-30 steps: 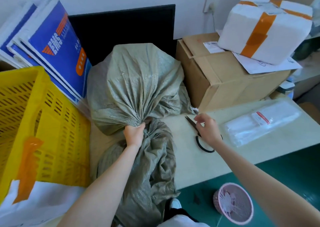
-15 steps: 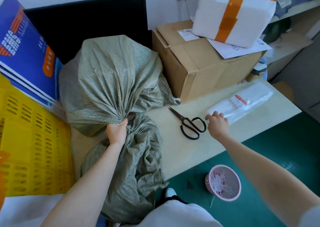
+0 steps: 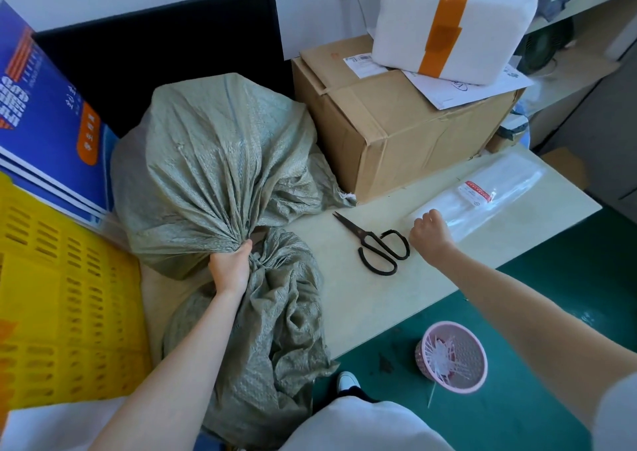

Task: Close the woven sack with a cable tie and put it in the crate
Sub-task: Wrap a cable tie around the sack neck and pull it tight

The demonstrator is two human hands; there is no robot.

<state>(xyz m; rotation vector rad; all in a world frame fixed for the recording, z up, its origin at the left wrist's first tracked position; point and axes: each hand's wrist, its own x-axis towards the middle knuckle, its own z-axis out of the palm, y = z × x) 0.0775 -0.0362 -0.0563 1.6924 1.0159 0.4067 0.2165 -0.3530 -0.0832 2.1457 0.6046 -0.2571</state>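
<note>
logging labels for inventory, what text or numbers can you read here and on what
None reads clearly.
Blue printed boards: large white characters and an orange tag, too blurred.
White shipping label on the brown cardboard box: barcode and print, too small.
Red-and-white label on the clear plastic packet: too small.
White paper sheet under the white foam box: marks unreadable.

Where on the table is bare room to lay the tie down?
Bare tabletop lies between the sack's loose tail and the scissors, down to the front edge. Crowded: cardboard box behind, cable-tie packet at the right hand.
</note>
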